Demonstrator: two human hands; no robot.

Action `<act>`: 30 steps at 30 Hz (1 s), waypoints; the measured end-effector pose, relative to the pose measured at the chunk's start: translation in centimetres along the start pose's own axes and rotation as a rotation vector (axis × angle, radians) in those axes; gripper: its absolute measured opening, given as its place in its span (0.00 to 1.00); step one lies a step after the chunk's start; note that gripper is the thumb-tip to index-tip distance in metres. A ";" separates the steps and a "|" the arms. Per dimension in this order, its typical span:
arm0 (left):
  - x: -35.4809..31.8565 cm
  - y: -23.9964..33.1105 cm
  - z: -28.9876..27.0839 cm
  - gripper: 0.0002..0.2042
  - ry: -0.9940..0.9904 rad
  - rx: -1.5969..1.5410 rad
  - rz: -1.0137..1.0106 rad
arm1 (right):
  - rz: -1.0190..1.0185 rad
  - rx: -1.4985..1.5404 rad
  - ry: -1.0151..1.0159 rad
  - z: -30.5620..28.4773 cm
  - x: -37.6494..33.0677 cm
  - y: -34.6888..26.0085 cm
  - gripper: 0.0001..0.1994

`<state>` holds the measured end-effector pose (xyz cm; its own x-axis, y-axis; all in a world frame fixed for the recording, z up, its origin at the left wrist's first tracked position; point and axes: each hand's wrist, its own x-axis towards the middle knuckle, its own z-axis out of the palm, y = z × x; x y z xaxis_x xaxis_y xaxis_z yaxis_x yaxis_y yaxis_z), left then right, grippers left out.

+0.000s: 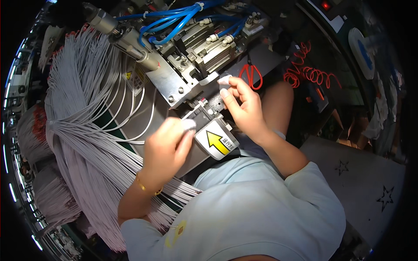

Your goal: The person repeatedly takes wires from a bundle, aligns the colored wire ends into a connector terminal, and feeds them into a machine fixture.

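Note:
My left hand [165, 145] is closed, its fingers curled beside the front of a metal bench machine [202, 61]. Something white covers a fingertip. Thin white-grey wires [130, 141] run up to this hand from the left and pass behind it; what lies between its fingertips is hidden. Higher and to the right, my right hand [246, 106] has thumb and forefinger drawn close together, white coverings on their tips, just in front of the machine's metal head. Anything pinched there is too small to make out. Below sits a white plate with a yellow arrow [214, 140].
A large bundle of white-grey wires [82, 87] fills the left side. Blue air hoses [174, 21] cross above the machine. Red-handled scissors [251, 77] lie behind my right hand, with a red coiled hose [305, 74] farther right. A pale surface with star outlines [357, 174] is at lower right.

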<state>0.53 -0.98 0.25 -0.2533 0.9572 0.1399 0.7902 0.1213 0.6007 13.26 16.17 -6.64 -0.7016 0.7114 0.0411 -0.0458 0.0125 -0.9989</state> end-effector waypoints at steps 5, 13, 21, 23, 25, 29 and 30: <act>-4.2 1.9 -1.2 0.06 -0.800 0.038 0.070 | -0.074 -0.010 -0.114 0.2 -0.5 0.1 0.13; 0.6 -0.7 -0.1 0.12 -0.200 -0.540 -0.358 | -0.134 0.011 -0.125 1.3 -1.1 -1.2 0.10; 0.8 -2.1 0.0 0.08 -0.140 -0.555 -0.446 | -0.530 -0.318 -0.250 2.0 -0.1 -1.7 0.05; 1.1 -1.8 0.2 0.08 -0.156 -0.549 -0.437 | -0.331 -0.084 -0.276 2.2 -0.3 -1.7 0.04; 1.1 -1.7 0.1 0.08 -0.169 -0.523 -0.443 | -0.281 -0.069 -0.295 2.0 -0.3 -2.0 0.05; 0.9 -1.3 0.4 0.08 -0.038 -0.618 -0.413 | -0.241 -0.060 -0.351 1.7 0.0 -2.4 0.05; 0.8 -1.3 0.4 0.08 -0.039 -0.618 -0.413 | -0.301 -0.087 -0.368 1.6 0.0 -2.5 0.05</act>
<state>-0.52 -0.25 -0.74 -0.4327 0.8758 -0.2138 0.1744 0.3140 0.9333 12.19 15.01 -4.12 -0.8717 0.3718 0.3191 -0.2372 0.2494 -0.9389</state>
